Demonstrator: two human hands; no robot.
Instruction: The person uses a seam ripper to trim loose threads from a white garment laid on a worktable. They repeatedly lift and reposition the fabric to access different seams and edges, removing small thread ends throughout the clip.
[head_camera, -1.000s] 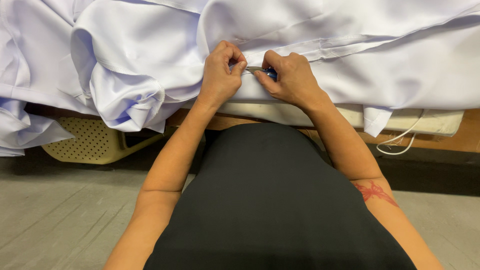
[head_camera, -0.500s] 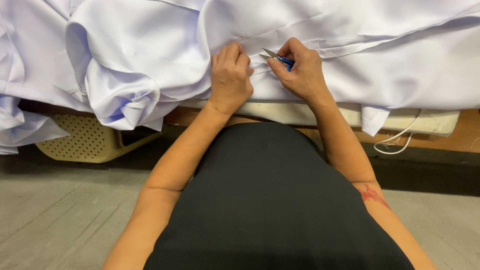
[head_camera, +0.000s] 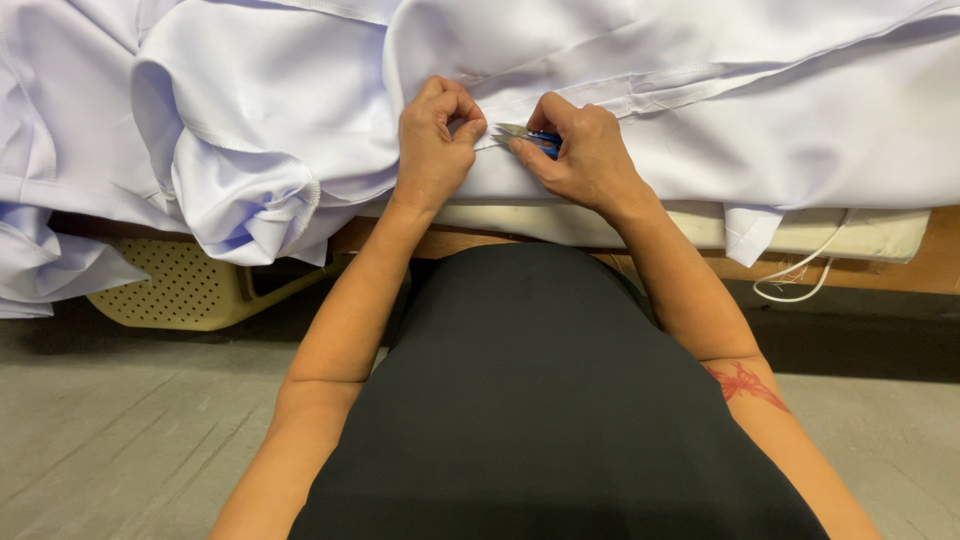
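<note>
White fabric (head_camera: 700, 130) heaps across the worktop (head_camera: 880, 235), spilling over its near edge at left. Left hand (head_camera: 432, 150) pinches a seam; right hand (head_camera: 585, 155) grips blue-handled snips (head_camera: 530, 137) between them.

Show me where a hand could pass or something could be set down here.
Flat white fabric right of the right hand, above the pad edge, is smoothest. Crowded: bunched folds left of the left hand; the snips between both hands.
</note>
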